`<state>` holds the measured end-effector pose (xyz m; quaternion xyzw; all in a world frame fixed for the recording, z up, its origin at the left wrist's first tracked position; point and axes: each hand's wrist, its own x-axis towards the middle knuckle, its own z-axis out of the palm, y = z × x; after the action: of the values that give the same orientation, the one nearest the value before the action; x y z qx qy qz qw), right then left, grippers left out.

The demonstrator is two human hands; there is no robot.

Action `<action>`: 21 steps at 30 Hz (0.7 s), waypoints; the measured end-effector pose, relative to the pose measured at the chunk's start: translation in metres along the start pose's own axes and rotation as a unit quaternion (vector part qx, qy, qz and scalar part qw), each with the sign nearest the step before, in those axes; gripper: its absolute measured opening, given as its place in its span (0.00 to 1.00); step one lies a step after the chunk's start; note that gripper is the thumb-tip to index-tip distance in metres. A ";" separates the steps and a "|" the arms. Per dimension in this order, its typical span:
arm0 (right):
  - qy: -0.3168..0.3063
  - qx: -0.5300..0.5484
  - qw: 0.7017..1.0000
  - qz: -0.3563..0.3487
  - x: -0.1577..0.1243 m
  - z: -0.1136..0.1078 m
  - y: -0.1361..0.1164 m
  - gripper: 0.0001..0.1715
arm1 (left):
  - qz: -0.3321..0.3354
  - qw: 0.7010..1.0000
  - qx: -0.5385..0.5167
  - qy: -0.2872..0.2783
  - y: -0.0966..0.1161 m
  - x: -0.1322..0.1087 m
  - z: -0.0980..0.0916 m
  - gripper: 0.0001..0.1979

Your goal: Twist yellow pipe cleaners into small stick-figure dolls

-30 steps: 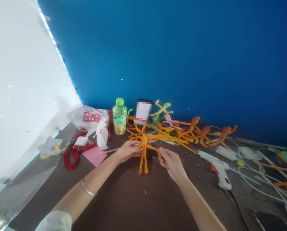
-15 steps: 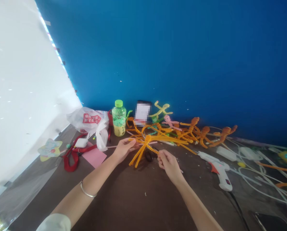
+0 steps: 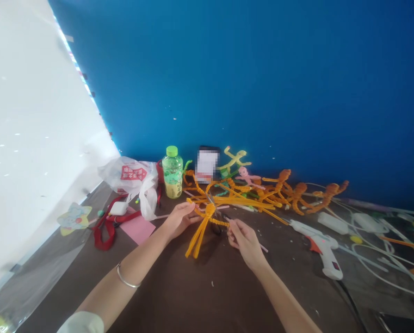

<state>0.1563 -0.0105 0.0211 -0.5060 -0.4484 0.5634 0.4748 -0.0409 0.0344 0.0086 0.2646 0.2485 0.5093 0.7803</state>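
Since the earlier frame, the orange pipe-cleaner figure (image 3: pixel 203 229) had swung: its long legs, which had hung almost straight toward the person, now slanted down and to the left, and both hands had shifted with it. The figure lay between the hands over the worktop (image 3: pixel 193 296), its long axis running from the knotted head, on the far side, toward the person's body. The left grip (image 3: pixel 181 221) was curled closed on a strand beside the head. The right grip (image 3: pixel 243 238) was pinched shut on the end of the twisted arm, which stretched sideways from the head. The feet ended nearer the left grip than the right. A pair of scissors (image 3: pixel 215 227) lay partly hidden beneath the figure, and a heap of finished figures (image 3: pixel 262 196) lay just beyond it. A glue gun (image 3: pixel 323 247) rested off to the right, while a bottle (image 3: pixel 172 173), a plastic bag (image 3: pixel 132 178) and pink paper (image 3: pixel 137 229) lay to the left.
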 end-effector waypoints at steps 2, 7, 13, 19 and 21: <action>0.004 0.016 1.000 -0.009 0.002 -0.002 0.002 0.23 | -0.019 1.000 0.014 -0.009 0.001 -0.002 0.001 0.07; 0.021 0.009 0.999 -0.048 0.004 -0.007 0.009 0.22 | -0.066 0.997 0.027 -0.015 0.001 -0.004 0.008 0.10; 0.082 -0.042 0.992 -0.087 0.002 -0.003 0.007 0.22 | -0.097 0.994 0.048 0.026 -0.012 -0.005 0.016 0.19; 0.086 -0.049 0.991 -0.086 0.000 0.002 0.007 0.21 | -0.092 0.990 0.099 -0.037 -0.026 -0.008 0.017 0.12; 0.089 -0.037 0.992 -0.083 0.000 0.002 0.008 0.21 | -0.084 0.991 0.093 -0.039 -0.025 -0.008 0.018 0.13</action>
<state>0.1538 -0.0118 0.0130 -0.5321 -0.4653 0.4577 0.5393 -0.0150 0.0156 0.0061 0.3339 0.2851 0.4057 0.8017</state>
